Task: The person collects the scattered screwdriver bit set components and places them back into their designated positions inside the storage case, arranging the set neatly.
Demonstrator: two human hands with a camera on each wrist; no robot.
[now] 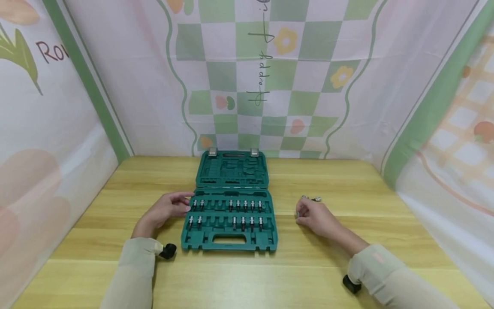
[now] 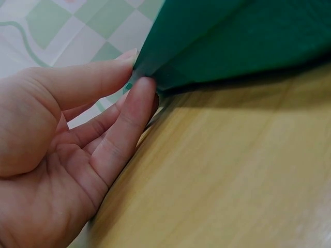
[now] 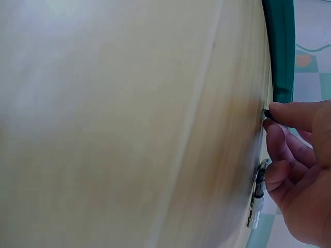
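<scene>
The left hand (image 1: 167,210) rests at the left edge of the green case (image 1: 197,237); thumb and forefinger touch the edge, but whether they grip it cannot be told. The case lies open on the wooden table (image 1: 239,281), its lid (image 1: 214,169) laid back toward the patterned curtain (image 1: 248,81). The upper row of socket bits (image 1: 245,206) carries two units at left and five at right; the lower row carries two at left and four at right. To the right of the case, the right hand (image 1: 318,219) pinches a small piece (image 3: 266,113), mostly hidden, between thumb and forefinger. Loose bits (image 1: 317,199) lie on the table just beyond that hand.
</scene>
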